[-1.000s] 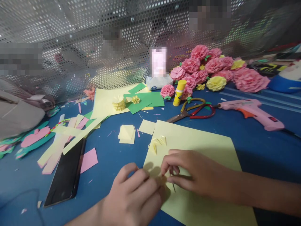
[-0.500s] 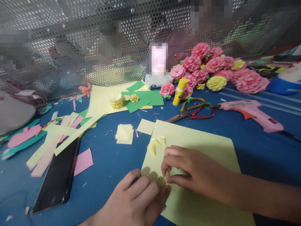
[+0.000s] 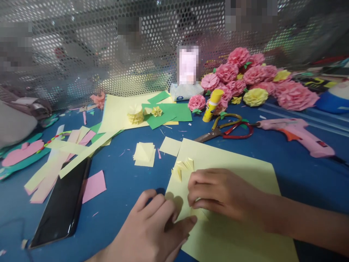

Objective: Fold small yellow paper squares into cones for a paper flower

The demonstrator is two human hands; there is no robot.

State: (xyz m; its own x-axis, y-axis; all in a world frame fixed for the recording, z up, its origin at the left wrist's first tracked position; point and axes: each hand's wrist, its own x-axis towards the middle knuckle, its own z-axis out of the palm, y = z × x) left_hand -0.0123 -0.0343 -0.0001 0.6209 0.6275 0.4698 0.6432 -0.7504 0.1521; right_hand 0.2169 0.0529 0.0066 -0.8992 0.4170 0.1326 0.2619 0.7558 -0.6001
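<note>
Yellow folded paper piece (image 3: pixel 201 214) lies on the big yellow sheet (image 3: pixel 240 236), pinched under the curled fingers of the right hand (image 3: pixel 220 193). The left hand (image 3: pixel 155 229), loosely curled and holding nothing, now stretches its thumb onto it; half a second ago that thumb was tucked in. Blue tabletop (image 3: pixel 300 174), perforated metal screen (image 3: pixel 109 54) behind. The glue stick (image 3: pixel 212 105) label is unreadable.

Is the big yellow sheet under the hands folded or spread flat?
Spread flat: the yellow sheet lies open on the blue table, its far edge and corners showing.

a craft table: paper flowers (image 3: pixel 253 78), glue gun (image 3: pixel 297 134), scissors (image 3: pixel 223 131), paper scraps.
</note>
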